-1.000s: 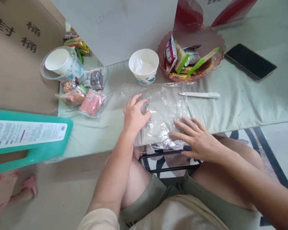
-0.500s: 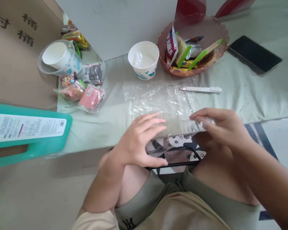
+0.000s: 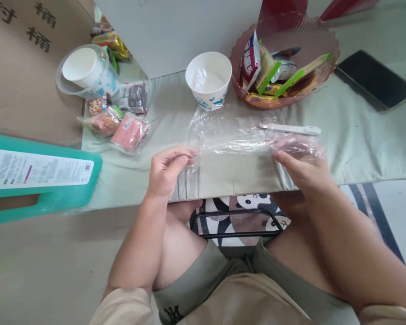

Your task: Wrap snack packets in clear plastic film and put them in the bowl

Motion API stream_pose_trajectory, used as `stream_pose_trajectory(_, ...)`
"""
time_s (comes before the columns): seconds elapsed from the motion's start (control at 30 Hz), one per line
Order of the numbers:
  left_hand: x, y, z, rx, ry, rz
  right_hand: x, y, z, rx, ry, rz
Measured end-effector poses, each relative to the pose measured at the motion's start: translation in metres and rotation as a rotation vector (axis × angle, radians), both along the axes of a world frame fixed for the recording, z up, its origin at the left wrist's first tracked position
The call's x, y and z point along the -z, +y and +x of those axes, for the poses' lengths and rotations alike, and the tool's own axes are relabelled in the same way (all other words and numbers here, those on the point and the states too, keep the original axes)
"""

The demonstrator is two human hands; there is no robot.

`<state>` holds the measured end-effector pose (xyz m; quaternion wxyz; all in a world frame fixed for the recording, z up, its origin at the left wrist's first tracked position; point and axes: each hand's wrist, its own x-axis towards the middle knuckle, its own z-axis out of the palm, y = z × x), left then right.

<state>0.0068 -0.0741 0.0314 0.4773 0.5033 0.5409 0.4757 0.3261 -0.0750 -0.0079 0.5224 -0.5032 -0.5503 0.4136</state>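
A crinkled sheet of clear plastic film (image 3: 235, 143) stretches between my hands over the cloth-covered table. My left hand (image 3: 167, 171) is closed, thumb and fingertips pinching the film's left end. At the other end, my right hand (image 3: 301, 164) grips the film, and part of the plastic lies over its fingers. The film's far part reaches toward a white paper cup (image 3: 208, 83) with a blue print. Just beyond my right hand lies a slim white utility knife (image 3: 292, 129), its tip close to or under the plastic; I cannot tell which.
A pink scalloped bowl (image 3: 238, 58) of wrapped snacks stands behind the knife, with a black phone (image 3: 375, 80) to its right. At left are stacked cups (image 3: 84, 67), several snack packets (image 3: 130, 133), a green jug (image 3: 96, 174) and a cardboard box (image 3: 27, 85).
My left hand has gone from spread open over the film to pinching its left end, farther left. My right hand has moved slightly up and right, and the film is now drawn out between them.
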Motion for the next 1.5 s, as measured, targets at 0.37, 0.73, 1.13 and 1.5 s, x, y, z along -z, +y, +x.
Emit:
stream_pose_trajectory(0.37, 0.009, 0.009, 0.002, 0.015, -0.173, 0.064, -0.011, 0.007, -0.012, 0.102, 0.093, 0.015)
stream_pose_trajectory(0.73, 0.016, 0.027, 0.013, 0.256, -0.011, -0.098, -0.018, 0.009, -0.003, 0.116, -0.072, -0.182)
stream_pose_trajectory(1.13, 0.016, 0.032, 0.018, 0.159, 0.148, -0.131, -0.024, 0.011, 0.0, 0.194, -0.161, -0.354)
stream_pose_trajectory(1.5, 0.031, 0.045, 0.014, -0.16, 0.177, -0.06, -0.006, 0.013, 0.007, 0.154, -0.537, -0.191)
